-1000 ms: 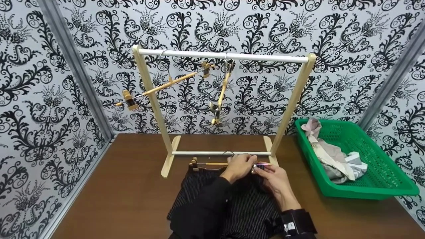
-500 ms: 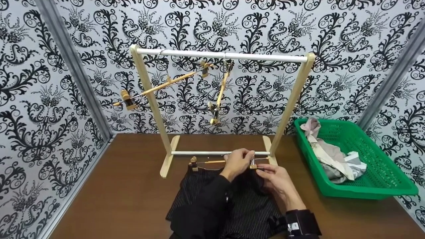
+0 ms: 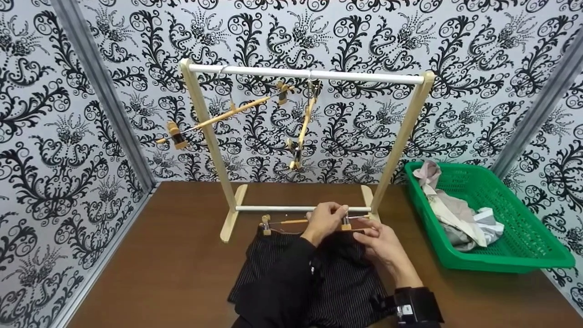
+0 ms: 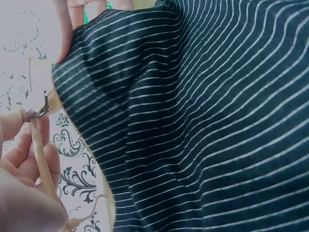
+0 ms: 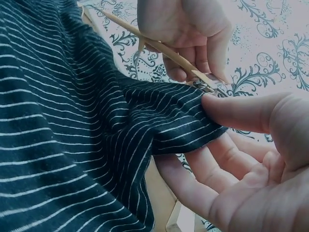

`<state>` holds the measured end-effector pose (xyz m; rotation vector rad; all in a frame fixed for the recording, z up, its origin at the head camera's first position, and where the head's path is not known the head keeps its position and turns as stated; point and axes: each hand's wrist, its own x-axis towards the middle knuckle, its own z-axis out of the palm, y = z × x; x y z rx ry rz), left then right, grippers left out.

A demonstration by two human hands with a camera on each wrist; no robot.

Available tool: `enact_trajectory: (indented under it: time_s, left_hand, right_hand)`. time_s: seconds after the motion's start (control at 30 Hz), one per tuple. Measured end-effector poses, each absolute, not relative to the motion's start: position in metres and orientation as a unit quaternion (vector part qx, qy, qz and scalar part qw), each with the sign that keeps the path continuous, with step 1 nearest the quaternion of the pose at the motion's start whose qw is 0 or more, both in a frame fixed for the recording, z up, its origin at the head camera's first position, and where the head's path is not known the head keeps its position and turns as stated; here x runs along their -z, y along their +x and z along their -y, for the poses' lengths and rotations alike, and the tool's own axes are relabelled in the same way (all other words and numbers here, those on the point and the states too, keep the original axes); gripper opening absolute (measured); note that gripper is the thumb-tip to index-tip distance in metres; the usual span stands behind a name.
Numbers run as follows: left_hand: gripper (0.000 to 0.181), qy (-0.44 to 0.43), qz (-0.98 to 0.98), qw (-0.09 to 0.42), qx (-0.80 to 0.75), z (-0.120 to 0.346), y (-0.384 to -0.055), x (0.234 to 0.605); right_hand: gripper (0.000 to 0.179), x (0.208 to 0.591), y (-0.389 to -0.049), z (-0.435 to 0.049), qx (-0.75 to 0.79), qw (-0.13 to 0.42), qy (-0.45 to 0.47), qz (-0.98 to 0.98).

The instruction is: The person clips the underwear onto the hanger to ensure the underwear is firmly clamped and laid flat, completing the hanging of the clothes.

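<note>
A black garment with thin white stripes (image 3: 350, 282) lies spread on the table, its upper edge along a wooden clip hanger (image 3: 294, 222). My left hand (image 3: 324, 222) pinches the hanger's right clip (image 3: 346, 226) between thumb and fingers. In the right wrist view the hanger bar (image 5: 169, 52) passes beneath that hand's palm. My right hand (image 3: 385, 246) holds the garment's right upper corner, thumb (image 5: 241, 112) above the cloth and fingers (image 5: 193, 186) below. The left clip (image 3: 266, 226) sits at the garment's left upper corner. Whether the right clip grips cloth is unclear.
A wooden rack with a white top rail (image 3: 364, 76) stands behind, with two clip hangers (image 3: 234, 110) hung on it. On the right, a green basket (image 3: 501, 263) holds crumpled pale cloths (image 3: 455, 214). Patterned walls close in the back and sides.
My left hand has shifted slightly with the right clip, whose wooden end now shows more plainly. My right thumb has drawn back from the clip, and the fingers remain at the garment's corner.
</note>
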<state>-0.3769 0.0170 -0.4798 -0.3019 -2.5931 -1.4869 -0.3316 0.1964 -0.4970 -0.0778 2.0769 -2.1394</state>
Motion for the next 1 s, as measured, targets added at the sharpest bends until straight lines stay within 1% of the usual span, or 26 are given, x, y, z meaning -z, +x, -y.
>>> enact_trajectory:
  time_s: [0.13,0.2,0.4,0.47,0.57,0.67,0.83,0.9,1.0]
  left_hand:
    - [0.027,-0.096,0.86,0.067,0.497,-0.016,-0.378,0.483]
    - [0.028,-0.095,0.858,0.067,0.501,-0.015,-0.379,0.484]
    - [0.029,-0.091,0.851,0.058,0.514,-0.015,-0.378,0.483]
    - [0.029,-0.095,0.851,0.06,0.513,-0.014,-0.378,0.483]
    - [0.029,-0.101,0.849,0.065,0.514,-0.014,-0.378,0.484]
    - [0.029,-0.111,0.849,0.074,0.511,-0.014,-0.379,0.485]
    - [0.028,-0.119,0.851,0.082,0.505,-0.014,-0.379,0.485]
    - [0.027,-0.118,0.85,0.081,0.506,-0.013,-0.378,0.485]
    - [0.028,-0.117,0.848,0.084,0.51,-0.013,-0.378,0.484]
  right_hand:
    - [0.055,0.499,-0.332,-0.193,0.711,0.052,-0.016,-0.701]
    - [0.054,0.499,-0.332,-0.192,0.709,0.047,-0.02,-0.703]
    - [0.059,0.501,-0.333,-0.193,0.722,0.076,-0.024,-0.687]
    - [0.062,0.502,-0.333,-0.193,0.728,0.093,-0.026,-0.679]
    - [0.065,0.504,-0.334,-0.191,0.728,0.1,-0.027,-0.678]
    - [0.064,0.504,-0.336,-0.189,0.725,0.076,-0.012,-0.685]
    - [0.051,0.504,-0.338,-0.185,0.727,0.012,0.029,-0.686]
    - [0.046,0.504,-0.338,-0.184,0.727,-0.004,0.032,-0.686]
    - [0.042,0.503,-0.337,-0.183,0.723,-0.011,0.027,-0.69]
